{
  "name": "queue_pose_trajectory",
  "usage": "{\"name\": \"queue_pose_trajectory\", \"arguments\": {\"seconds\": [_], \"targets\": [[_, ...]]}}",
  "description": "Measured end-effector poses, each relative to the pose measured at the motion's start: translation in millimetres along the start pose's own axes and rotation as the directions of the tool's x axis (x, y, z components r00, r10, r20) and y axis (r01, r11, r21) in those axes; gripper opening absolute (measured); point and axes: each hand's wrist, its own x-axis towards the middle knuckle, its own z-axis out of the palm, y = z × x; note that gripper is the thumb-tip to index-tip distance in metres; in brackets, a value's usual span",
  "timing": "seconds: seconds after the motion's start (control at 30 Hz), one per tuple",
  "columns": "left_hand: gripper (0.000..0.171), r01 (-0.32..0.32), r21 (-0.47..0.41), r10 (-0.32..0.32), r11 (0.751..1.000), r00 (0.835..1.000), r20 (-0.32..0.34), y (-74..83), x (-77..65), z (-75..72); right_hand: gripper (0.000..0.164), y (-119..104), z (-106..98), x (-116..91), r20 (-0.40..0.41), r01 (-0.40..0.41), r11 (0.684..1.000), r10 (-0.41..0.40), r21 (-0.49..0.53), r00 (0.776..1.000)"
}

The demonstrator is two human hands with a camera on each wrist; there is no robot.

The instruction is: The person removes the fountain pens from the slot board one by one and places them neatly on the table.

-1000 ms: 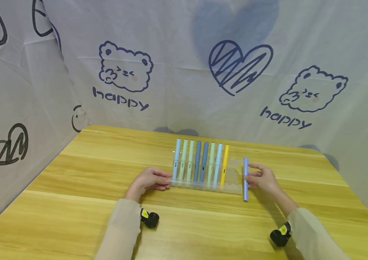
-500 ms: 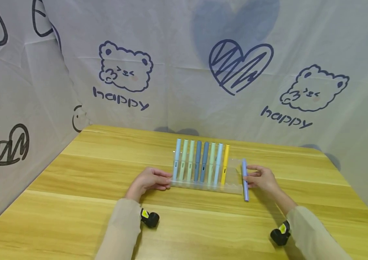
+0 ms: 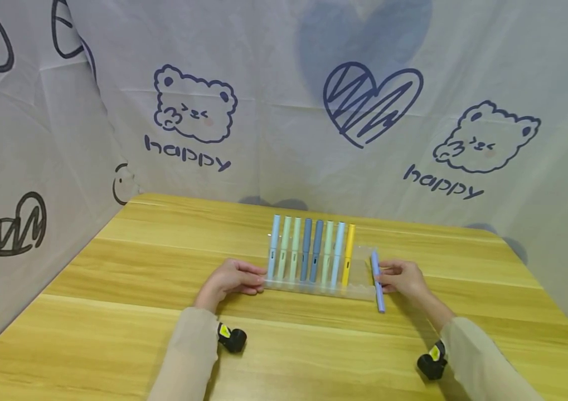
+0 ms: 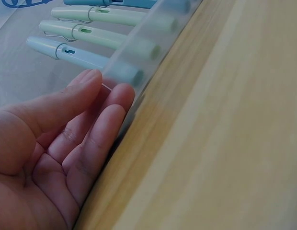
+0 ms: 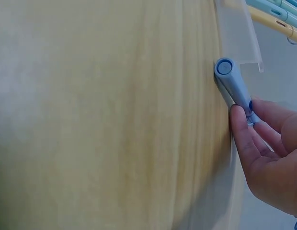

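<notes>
A clear plastic pen stand (image 3: 359,292) holds a row of upright pens: light blue, pale green, dark blue and one yellow pen (image 3: 349,255) at the right of the row. At its left end, my left hand (image 3: 236,277) pinches the stand's front corner between thumb and fingers. By the stand's right end, my right hand (image 3: 404,278) pinches a lavender-blue pen (image 3: 378,284) by its middle. This pen leans slightly, its top tipped left. The right wrist view shows the round end of the pen (image 5: 237,88) close to the stand's lip (image 5: 242,33).
The wooden table (image 3: 314,356) extends around the stand. Behind it hangs a white cloth (image 3: 273,133) with drawn bears and hearts, and more cloth closes the left side. A small black camera (image 3: 233,338) sits on each wrist.
The lavender-blue pen has gone from nearly upright to a leftward tilt, its top moving a little left and down. My right hand has shifted slightly left; my left hand stays in place.
</notes>
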Motion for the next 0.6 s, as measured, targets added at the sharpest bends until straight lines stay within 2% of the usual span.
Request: {"name": "queue_pose_trajectory", "arguments": {"seconds": [0.6], "targets": [[0.032,-0.003,-0.005,0.003,1.0,1.0,0.006,0.7,-0.6,0.3,0.039,0.0,-1.9,0.7,0.009,-0.056,0.996,0.056,0.068,0.998]]}}
